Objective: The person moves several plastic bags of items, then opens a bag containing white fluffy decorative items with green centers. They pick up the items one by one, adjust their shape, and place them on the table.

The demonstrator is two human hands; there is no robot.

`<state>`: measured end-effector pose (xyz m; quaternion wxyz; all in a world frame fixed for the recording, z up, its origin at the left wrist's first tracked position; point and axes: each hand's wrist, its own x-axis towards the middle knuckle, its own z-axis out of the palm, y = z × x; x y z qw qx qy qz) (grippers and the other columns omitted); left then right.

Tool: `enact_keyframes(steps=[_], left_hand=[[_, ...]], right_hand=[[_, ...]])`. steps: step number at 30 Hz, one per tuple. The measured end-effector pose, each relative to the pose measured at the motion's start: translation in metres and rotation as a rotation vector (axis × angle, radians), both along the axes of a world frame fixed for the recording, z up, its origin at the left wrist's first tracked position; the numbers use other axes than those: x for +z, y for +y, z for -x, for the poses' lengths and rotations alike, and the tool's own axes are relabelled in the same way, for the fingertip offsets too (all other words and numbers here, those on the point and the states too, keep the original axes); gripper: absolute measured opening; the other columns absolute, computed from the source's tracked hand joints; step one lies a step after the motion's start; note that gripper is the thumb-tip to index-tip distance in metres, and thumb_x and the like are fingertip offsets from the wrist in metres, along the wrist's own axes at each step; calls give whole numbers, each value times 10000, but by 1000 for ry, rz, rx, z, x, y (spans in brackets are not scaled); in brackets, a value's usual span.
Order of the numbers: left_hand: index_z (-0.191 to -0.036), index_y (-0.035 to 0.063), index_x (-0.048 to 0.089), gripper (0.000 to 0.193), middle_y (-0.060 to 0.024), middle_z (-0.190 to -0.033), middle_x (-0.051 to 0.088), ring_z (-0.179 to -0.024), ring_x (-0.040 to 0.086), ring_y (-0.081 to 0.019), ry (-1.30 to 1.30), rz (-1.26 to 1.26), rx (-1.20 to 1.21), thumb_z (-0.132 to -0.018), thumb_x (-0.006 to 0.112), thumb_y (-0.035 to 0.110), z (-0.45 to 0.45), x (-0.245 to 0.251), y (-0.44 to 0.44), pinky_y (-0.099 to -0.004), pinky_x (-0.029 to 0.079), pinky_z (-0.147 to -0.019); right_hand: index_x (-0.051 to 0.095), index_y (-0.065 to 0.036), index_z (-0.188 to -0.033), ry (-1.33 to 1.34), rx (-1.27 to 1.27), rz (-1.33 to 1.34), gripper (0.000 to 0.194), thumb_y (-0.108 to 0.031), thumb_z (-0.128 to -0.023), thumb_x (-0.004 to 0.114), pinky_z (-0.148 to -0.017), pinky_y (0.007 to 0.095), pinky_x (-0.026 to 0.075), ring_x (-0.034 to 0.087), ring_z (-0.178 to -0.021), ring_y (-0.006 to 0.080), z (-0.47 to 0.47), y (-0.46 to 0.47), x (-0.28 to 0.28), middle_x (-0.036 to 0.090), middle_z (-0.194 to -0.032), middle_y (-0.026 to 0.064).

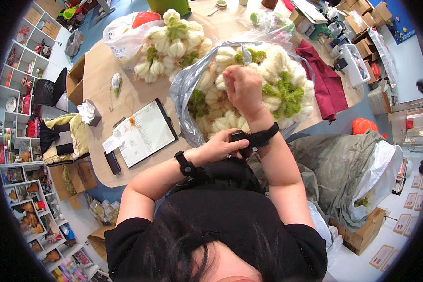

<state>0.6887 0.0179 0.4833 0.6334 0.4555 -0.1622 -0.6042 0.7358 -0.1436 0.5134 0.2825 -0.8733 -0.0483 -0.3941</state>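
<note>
My left hand (220,145) is closed around a small black device (239,135) on the strap at my right wrist, thumb along its side. Above the open grey plastic bag (183,102), my right hand (244,88) is curled into a loose fist, with nothing visible in it. Cream and green knitted or crocheted pieces (287,95), bundled like bulbs, fill the bag. Another bundle of such pieces (176,47) lies beyond it to the left. A black strap with a device (187,167) also circles my left wrist.
On the wooden table (98,74) lie an open notebook (149,132) with handwriting, a phone (112,163), a single small knitted piece (116,84) and a tissue box (90,112). Dark red cloth (324,84) drapes over the right edge. A large grey sack (338,169) stands at my right.
</note>
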Motion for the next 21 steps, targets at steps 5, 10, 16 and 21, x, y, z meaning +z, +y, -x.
enact_keyframes(steps=[5,10,16,21], left_hand=[[-1235,-1,514,393,-86,-1021,685,-899,658,-129,38,31,15,-962,635,255,4,-4,-4,-244,533,-747],[-1356,5,445,554,-110,-1107,662,-995,657,-174,-260,80,-121,-916,699,226,-5,-25,2,-294,534,-844],[-1136,-19,602,330,-162,-1002,684,-873,679,-262,-1132,-418,91,-839,695,92,-94,-91,40,-367,550,-760],[-993,-42,699,641,-300,-992,664,-976,647,-419,-1156,-999,-302,-862,599,578,-123,-150,40,-446,508,-839]], right_hand=[[582,-111,-821,44,28,212,118,-178,-906,630,-613,367,483,624,-663,262,5,0,7,599,-688,62],[607,-78,-839,241,-7,-152,162,-214,-927,609,-608,416,500,642,-695,332,15,3,-11,648,-724,121],[650,-47,-910,600,38,-200,179,-224,-917,629,-645,423,514,661,-740,357,28,-5,-55,680,-791,169],[646,-42,-907,758,92,-219,189,-229,-914,618,-677,431,525,661,-768,361,45,-2,-76,687,-815,166]])
